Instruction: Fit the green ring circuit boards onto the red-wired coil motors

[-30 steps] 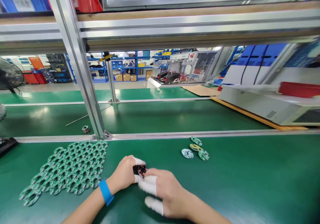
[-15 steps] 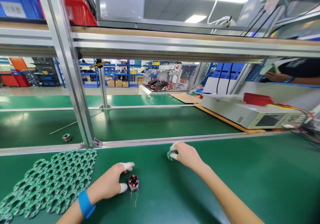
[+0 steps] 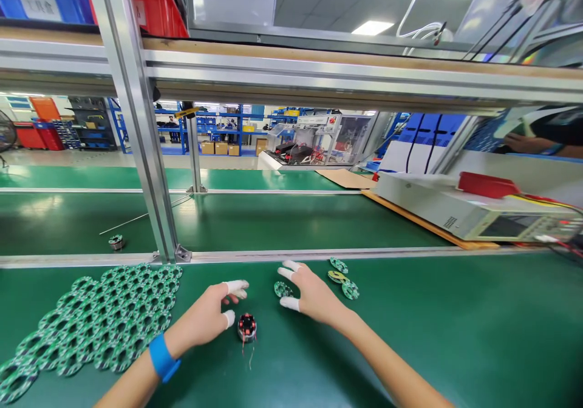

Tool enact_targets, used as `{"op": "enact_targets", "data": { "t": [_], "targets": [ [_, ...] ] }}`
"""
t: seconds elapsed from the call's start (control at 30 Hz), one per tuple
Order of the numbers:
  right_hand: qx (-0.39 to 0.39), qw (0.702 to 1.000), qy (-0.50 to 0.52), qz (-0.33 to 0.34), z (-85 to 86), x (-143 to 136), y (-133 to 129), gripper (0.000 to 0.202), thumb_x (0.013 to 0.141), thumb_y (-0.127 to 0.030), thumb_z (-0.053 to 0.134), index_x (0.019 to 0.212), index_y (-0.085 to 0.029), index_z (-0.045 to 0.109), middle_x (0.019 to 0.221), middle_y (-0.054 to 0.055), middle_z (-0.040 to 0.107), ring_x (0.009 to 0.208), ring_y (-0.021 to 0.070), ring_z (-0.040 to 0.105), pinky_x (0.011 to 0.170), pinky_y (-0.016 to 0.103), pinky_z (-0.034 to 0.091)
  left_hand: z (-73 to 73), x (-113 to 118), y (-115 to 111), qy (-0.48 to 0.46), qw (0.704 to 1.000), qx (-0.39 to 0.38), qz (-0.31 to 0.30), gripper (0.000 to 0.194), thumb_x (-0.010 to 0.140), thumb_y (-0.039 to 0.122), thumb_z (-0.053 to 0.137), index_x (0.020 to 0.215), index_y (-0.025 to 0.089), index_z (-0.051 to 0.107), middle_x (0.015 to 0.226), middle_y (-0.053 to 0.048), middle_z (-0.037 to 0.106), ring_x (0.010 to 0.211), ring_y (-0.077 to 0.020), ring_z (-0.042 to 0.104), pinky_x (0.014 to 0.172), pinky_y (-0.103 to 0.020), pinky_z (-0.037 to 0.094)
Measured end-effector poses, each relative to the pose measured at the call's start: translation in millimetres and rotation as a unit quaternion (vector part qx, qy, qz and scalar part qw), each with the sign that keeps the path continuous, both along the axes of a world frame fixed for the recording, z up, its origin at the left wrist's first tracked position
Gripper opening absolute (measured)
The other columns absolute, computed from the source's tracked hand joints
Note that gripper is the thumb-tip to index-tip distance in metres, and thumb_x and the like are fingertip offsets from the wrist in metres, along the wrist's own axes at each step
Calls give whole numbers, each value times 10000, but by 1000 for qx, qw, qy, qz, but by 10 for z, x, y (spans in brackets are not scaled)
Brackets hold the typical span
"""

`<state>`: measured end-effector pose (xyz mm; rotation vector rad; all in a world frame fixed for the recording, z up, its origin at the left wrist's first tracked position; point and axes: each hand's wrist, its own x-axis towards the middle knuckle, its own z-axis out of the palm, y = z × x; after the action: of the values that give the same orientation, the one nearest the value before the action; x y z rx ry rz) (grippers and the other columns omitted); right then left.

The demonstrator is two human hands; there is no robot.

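Both hands are open above the green counter (image 3: 432,341): the left hand (image 3: 200,318) has its thumb and fingers apart with nothing in its grasp, and the right hand (image 3: 316,295) spreads thumb and fingers wide around a ring board (image 3: 277,289), not closed on it (whether a fingertip touches its edge, I cannot tell). White covers sheathe several fingertips, and a blue band (image 3: 164,357) circles the left wrist.

Largest on the counter is the spread of green ring boards (image 3: 93,317), lying flat and packed edge to edge at the left. Beyond the right hand, near the back rail (image 3: 282,255), sits a loose cluster of three discs (image 3: 350,290), two green and one yellowish.

Between the hands and nearer the wearer, just beside the left thumb, the wound core (image 3: 247,334) stands on the counter. It is squat and round, its central axis roughly upright and its open face up; the rim is metallic, with black and red segments around a dark middle. The ring board by the right hand is thin, green and marked with pale patches, its broad face up. Finest of all, thin wires (image 3: 250,358) trail from the core toward the wearer.
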<state>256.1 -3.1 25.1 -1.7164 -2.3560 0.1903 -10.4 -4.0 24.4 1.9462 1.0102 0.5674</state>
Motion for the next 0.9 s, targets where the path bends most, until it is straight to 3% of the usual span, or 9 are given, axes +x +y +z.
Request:
{"op": "enact_targets", "data": {
  "t": [0.17,0.33,0.5,0.7,0.8,0.9],
  "targets": [
    [34,999,28,29,-52,-123,1,295,702,-210,688,992,-168,659,1122,110,613,1043,248,546,899,355,432,-9,15,-4,-6,1000,0,3,625,638,51,465,1251,167,502,1109,-57,615,942,-168,547,910,-318,424],
    [83,995,47,34,90,-207,-118,351,731,-226,680,1076,-187,634,1083,97,635,967,238,589,834,363,477,21,59,-21,-22,1000,3,17,520,681,114,503,1197,168,543,1117,-60,618,970,-181,558,916,-319,422],
    [173,976,118,53,41,-386,-281,359,749,-293,667,1082,-162,634,960,107,677,829,226,638,703,331,529,96,229,-143,-49,997,38,52,218,791,293,487,848,155,647,859,-41,661,807,-171,574,776,-272,443],
    [275,945,146,104,-47,-528,-419,393,801,-424,613,1070,-138,631,857,127,692,770,228,645,641,312,528,117,406,-283,-101,994,-13,41,315,797,365,425,566,163,498,563,11,498,577,-126,450,566,-238,362],
    [231,956,137,115,12,-547,-454,470,763,-450,651,1125,-154,610,852,116,683,739,216,631,609,293,511,136,383,-259,-106,992,-8,62,318,777,376,432,532,173,427,545,16,456,572,-125,420,560,-240,343],
    [111,977,142,111,131,-562,-474,433,734,-355,691,1130,-201,609,811,61,665,699,184,605,589,264,489,165,322,-208,-89,993,13,77,310,778,380,432,551,170,446,567,12,466,594,-130,427,576,-243,345]
  ]
}}
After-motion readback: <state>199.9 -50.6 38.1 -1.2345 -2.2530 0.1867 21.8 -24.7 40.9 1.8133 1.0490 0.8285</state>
